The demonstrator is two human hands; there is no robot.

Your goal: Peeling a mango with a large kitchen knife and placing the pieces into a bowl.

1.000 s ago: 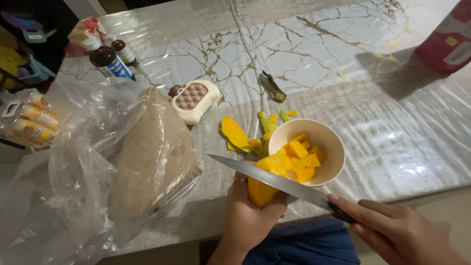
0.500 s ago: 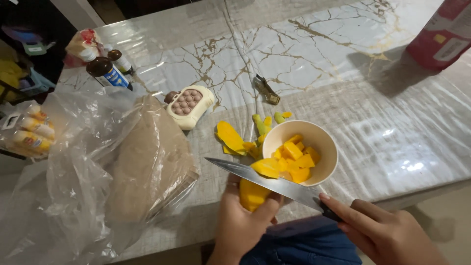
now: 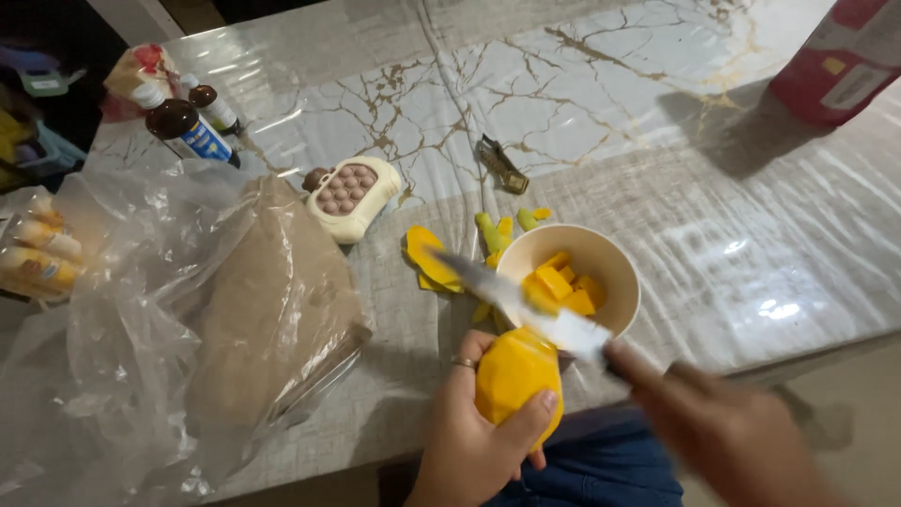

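Left hand (image 3: 474,427), fingers curled and thumb (image 3: 526,416) pressed around a peeled yellow-orange mango (image 3: 516,378), gripped at the near edge of the marble-patterned table (image 3: 657,178). Right hand (image 3: 727,441), blurred by motion; fingers apparently wrapped about the handle of a steel-bladed kitchen knife (image 3: 516,296), exact grip not discernible. Blade now tilted with its tip lifted toward the yellow peel strips (image 3: 430,263), crossing above the mango top and the rim of the cream round bowl (image 3: 619,282); half a second ago, blade flatter and lower across the fruit. Reading: one slicing stroke ended, blade repositioned; mango shifted slightly nearer the body. Yellow mango cubes (image 3: 558,286) heaped in the bowl, just beyond the fruit. Further out: green-yellow peel scraps (image 3: 502,225) behind the bowl, cream bubble-button toy (image 3: 349,195) toward the table centre, brown paper parcel inside a clear plastic bag (image 3: 267,310) at the left, dark bottles (image 3: 183,127) at the far left corner, red carton (image 3: 840,61) at the far right corner.
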